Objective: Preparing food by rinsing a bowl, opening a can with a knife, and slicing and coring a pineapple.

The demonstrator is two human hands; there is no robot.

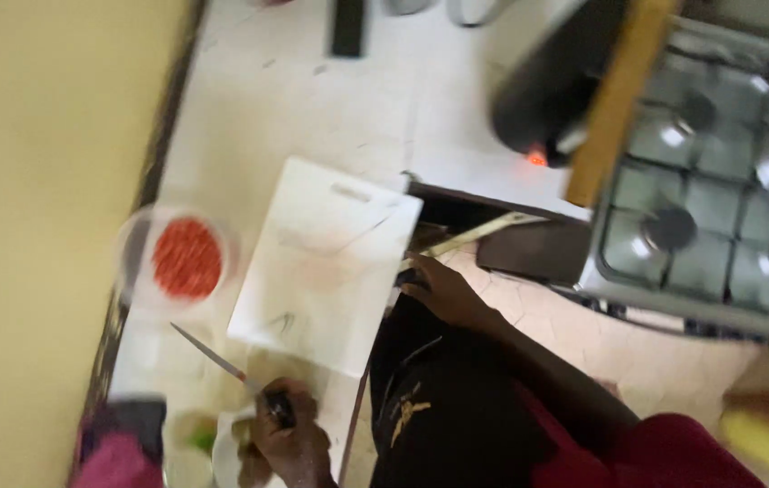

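My left hand (pixel 290 443) is at the bottom of the view, shut on the black handle of a knife (pixel 208 354) whose blade points up-left over the white counter (pixel 294 99). It rests by a small plate (pixel 222 452) with blurred greenish pieces. My right hand (pixel 443 289) reaches from a red sleeve to the front of an open dark drawer (pixel 511 248) under the counter edge, its fingers curled at something dark. A white cutting board (pixel 326 258) lies between the hands.
A clear bowl of red chopped food (pixel 186 258) sits left of the board by the yellow wall. A black cylindrical appliance (pixel 547 86) with an orange light stands beside a gas stove (pixel 719 190). A pale long utensil (pixel 479 233) lies in the drawer.
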